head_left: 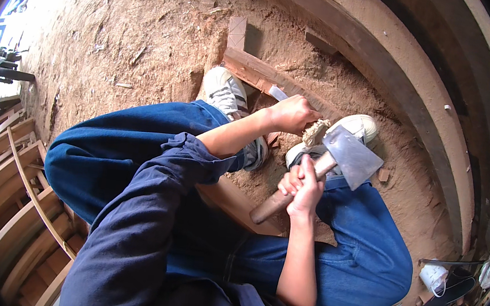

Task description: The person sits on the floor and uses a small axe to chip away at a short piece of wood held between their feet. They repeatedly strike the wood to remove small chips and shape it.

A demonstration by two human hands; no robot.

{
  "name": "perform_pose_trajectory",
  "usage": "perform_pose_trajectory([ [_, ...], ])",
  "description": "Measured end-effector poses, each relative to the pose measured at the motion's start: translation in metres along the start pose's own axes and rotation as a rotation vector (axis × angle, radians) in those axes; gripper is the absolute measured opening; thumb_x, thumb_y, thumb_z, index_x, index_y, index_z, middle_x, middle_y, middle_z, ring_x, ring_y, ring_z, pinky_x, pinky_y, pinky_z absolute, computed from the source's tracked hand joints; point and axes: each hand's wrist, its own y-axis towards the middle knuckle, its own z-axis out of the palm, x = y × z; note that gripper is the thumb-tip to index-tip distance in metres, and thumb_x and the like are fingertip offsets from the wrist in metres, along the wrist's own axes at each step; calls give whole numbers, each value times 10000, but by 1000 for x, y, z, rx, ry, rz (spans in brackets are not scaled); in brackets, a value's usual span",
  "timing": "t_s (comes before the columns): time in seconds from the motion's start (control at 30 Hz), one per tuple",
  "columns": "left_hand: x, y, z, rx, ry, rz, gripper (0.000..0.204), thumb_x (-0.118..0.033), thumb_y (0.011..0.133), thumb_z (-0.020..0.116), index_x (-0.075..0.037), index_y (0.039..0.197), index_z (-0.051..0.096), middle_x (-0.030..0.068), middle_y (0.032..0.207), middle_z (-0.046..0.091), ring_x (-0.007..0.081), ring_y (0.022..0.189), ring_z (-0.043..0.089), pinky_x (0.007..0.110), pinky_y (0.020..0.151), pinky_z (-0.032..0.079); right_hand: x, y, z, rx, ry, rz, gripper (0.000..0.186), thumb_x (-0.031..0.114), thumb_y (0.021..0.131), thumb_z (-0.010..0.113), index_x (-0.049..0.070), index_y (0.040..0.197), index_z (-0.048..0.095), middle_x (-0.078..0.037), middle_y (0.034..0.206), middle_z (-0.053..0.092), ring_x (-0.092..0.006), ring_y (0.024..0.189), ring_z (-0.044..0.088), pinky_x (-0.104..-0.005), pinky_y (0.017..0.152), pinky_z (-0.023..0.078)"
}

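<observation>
My left hand (290, 114) is closed around a chisel. Its pale flat blade (277, 92) points at a long wooden beam (260, 74) lying between my shoes, and its frayed butt (316, 132) sticks out on the right of the fist; most of the handle is hidden. In my right hand (305, 189) is a hatchet, gripped by its wooden handle (272, 207). The broad grey hatchet head (353, 158) is beside the chisel's butt, over my right shoe. Whether the two tools touch, I cannot tell.
A wood block with pencilled lines (237, 32) meets the beam's far end. Large curved timbers (409, 87) sweep along the right. Stacked curved wood pieces (14, 211) stand at the lower left. A white cup (433, 278) and clutter sit at the lower right. Dirt ground (143, 38) is strewn with chips.
</observation>
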Motion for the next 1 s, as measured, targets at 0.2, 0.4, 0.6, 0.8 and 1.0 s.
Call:
perform_pose_trajectory([
  [0.2, 9, -10, -1, 31, 22, -20, 294, 10, 576, 620, -9, 870, 616, 132, 573, 548, 339, 530, 555, 405, 507, 458, -10, 2, 2, -115, -64, 53, 304, 210, 911, 553, 131, 673, 383, 39, 460, 305, -75, 337, 277, -256, 344, 277],
  [0.4, -4, -1, -21, -89, -75, -129, 430, 75, 553, 574, 25, 975, 636, 178, 641, 577, 355, 581, 569, 396, 538, 463, 23, 1, 3, 108, 54, -344, 257, 123, 940, 436, 117, 712, 318, 15, 462, 282, -84, 335, 232, -265, 349, 280],
  [0.6, -11, 2, -17, -87, -131, -114, 316, 24, 569, 606, -2, 884, 616, 170, 720, 609, 370, 659, 590, 418, 582, 473, 11, -1, 4, 65, 120, -247, 244, 107, 928, 426, 118, 710, 317, 16, 450, 268, -80, 334, 221, -263, 350, 277],
  [0.8, -5, -1, -9, 8, -97, -78, 413, 18, 545, 613, 5, 958, 637, 160, 615, 561, 367, 574, 554, 419, 518, 437, 13, 3, 11, 119, 66, -229, 255, 122, 936, 422, 121, 706, 312, 17, 449, 270, -79, 335, 221, -255, 351, 277],
  [1.0, -5, 0, -7, -31, -129, -54, 209, -82, 594, 653, -46, 777, 559, 147, 563, 533, 357, 563, 562, 427, 521, 455, 11, 10, 6, 73, 69, -190, 262, 109, 931, 433, 119, 702, 307, 13, 451, 277, -78, 332, 225, -259, 346, 278],
])
